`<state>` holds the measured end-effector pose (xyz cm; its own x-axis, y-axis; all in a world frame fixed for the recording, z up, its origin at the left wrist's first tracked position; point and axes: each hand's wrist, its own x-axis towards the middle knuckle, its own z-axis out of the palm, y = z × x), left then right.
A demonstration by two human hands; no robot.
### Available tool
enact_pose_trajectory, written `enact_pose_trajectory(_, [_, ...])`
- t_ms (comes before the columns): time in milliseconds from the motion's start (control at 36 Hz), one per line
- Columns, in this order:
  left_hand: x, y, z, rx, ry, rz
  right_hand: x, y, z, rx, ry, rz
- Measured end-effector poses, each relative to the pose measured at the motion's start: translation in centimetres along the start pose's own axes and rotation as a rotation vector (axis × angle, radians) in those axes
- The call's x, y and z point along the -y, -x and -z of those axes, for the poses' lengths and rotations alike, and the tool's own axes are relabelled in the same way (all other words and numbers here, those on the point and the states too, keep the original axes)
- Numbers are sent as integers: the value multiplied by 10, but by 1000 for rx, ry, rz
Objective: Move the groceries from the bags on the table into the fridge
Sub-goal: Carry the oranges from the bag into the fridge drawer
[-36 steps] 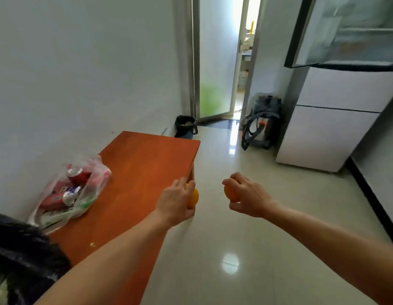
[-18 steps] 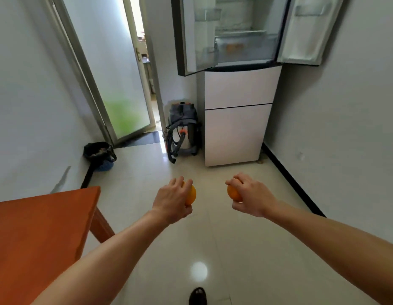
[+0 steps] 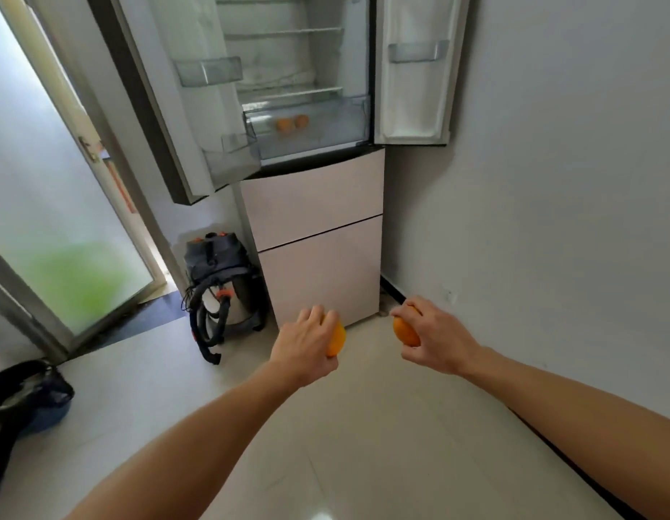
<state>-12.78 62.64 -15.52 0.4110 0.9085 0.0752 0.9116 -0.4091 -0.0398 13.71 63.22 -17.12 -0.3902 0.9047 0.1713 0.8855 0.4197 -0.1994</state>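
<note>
My left hand (image 3: 305,345) grips an orange (image 3: 337,339), and my right hand (image 3: 435,341) grips a second orange (image 3: 404,331). Both are held out in front of me at waist height, a short way apart. Ahead stands the fridge (image 3: 314,227) with both upper doors swung open. Two more oranges (image 3: 291,123) lie in the clear drawer at the bottom of the upper compartment. The shelves above them look bare. The table and the bags are out of view.
A grey vacuum cleaner (image 3: 221,283) with a black hose stands left of the fridge. A frosted glass door (image 3: 55,227) is at the left, a black bin (image 3: 29,395) at the lower left. A wall (image 3: 551,219) runs along the right. Pale floor tiles lie between me and the fridge.
The view has swung from the table to the fridge and come closer to it. The table and bags have left the frame. Both hands keep hold of their oranges.
</note>
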Motion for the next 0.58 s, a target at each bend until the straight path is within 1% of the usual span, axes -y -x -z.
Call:
enact_pose_trajectory(83, [6, -62, -3, 6, -6, -27, -43, -42, -3, -11, 12, -42])
enact_pose_trajectory(194, [18, -146, -13, -2, -30, -43, -100, -108, -10, -24, 26, -45])
enact_pose_trajectory(333, [46, -247, -9, -8, -31, 5, -162, -204, -6, -35, 23, -31])
enact_pose_trajectory(444, [76, -328, 9, -98, 25, 85, -207, -293, 23, -86, 29, -2])
enact_pose_trajectory(528, [95, -370, 15, -119, 10, 99, -227, -351, 37, -118, 5, 15])
enact_pose_trajectory(583, [109, -394, 18, -134, 2, 101, -236, -388, 41, -130, -6, 61])
